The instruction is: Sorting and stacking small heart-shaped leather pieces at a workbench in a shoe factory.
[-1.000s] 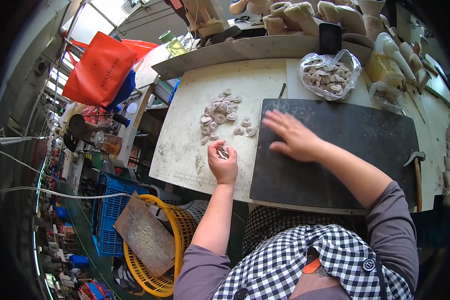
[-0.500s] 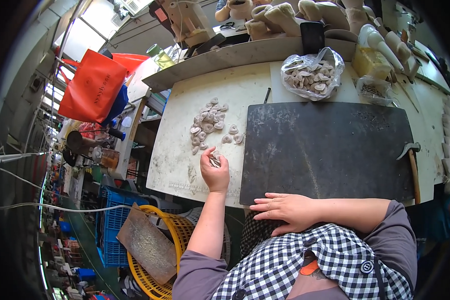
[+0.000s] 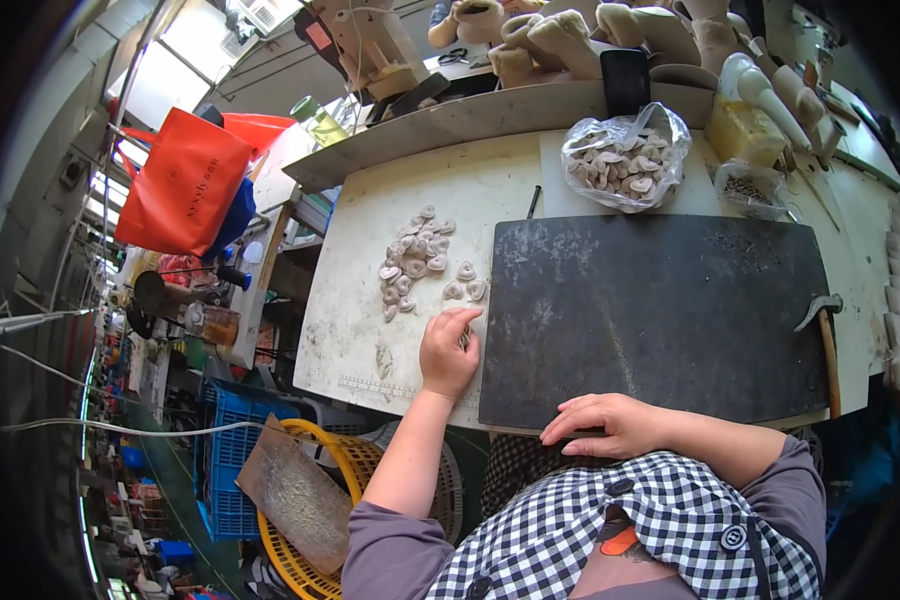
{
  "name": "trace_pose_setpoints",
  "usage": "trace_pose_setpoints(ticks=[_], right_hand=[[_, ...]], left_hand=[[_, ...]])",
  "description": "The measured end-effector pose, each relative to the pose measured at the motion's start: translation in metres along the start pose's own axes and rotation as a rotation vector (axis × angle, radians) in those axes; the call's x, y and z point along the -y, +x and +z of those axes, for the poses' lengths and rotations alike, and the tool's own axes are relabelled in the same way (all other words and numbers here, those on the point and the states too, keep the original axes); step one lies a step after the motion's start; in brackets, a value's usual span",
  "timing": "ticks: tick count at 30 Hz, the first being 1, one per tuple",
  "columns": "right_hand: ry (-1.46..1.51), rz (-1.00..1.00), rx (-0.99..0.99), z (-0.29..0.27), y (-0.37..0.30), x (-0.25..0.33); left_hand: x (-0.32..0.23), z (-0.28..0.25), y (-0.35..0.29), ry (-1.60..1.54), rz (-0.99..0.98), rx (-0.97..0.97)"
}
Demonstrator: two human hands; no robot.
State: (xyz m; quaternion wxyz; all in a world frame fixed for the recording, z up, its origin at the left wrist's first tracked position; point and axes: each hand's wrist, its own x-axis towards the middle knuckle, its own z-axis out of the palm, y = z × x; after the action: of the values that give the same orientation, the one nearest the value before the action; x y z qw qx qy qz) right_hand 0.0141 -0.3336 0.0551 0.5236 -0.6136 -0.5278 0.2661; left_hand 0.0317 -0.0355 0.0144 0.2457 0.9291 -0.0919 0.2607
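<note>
Worked from the head view, looking down on a pale, scuffed worktable (image 3: pixel 345 270). I found the left hand (image 3: pixel 450 352) just beside the near left edge of a black mat (image 3: pixel 660 320), its fingers curled in around some slim pieces (image 3: pixel 465 338). Only a sliver of them showed, so I could not fairly say what they were; they looked metallic.

The right hand (image 3: pixel 610 422) lay at the mat's near edge, before the checked apron (image 3: pixel 590 510), fingers loosely bent, nothing visible in its grasp.

Past the left hand I noted three heart-shaped beige pieces (image 3: pixel 466 271) in a small cluster, nearly touching the fingertips in my view. A larger loose heap (image 3: pixel 417 250) of the same kind sat farther off to the left. More filled a clear plastic bag (image 3: pixel 625 165) behind the mat.

A dark rod (image 3: pixel 535 202) lay by the mat's far left corner. A hammer (image 3: pixel 829 360) with a wooden handle rested along its right side, head away from the wearer. Near the far right corner stood a small clear bag (image 3: pixel 748 190) of dark bits, in front of a yellowish tub (image 3: pixel 745 132).
</note>
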Motion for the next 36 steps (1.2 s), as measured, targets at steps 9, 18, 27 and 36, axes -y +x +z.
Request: trace_pose_setpoints(ticks=[9, 18, 27, 36], right_hand=[[0.188, 0.132, -0.073, -0.007, 0.000, 0.003], [0.215, 0.121, -0.076, -0.006, -0.001, -0.003], [-0.160, 0.087, -0.621, -0.101, 0.009, 0.017], [-0.886, 0.467, -1.740, -0.271, 0.020, -0.073]], left_hand=[[0.014, 0.015, 0.071, 0.204, -0.148, -0.093], [-0.084, 0.042, 0.062, -0.074, 0.205, 0.110], [-0.089, 0.032, 0.064, -0.138, 0.469, 0.231], [-0.088, 0.041, 0.060, -0.204, 0.524, 0.198]])
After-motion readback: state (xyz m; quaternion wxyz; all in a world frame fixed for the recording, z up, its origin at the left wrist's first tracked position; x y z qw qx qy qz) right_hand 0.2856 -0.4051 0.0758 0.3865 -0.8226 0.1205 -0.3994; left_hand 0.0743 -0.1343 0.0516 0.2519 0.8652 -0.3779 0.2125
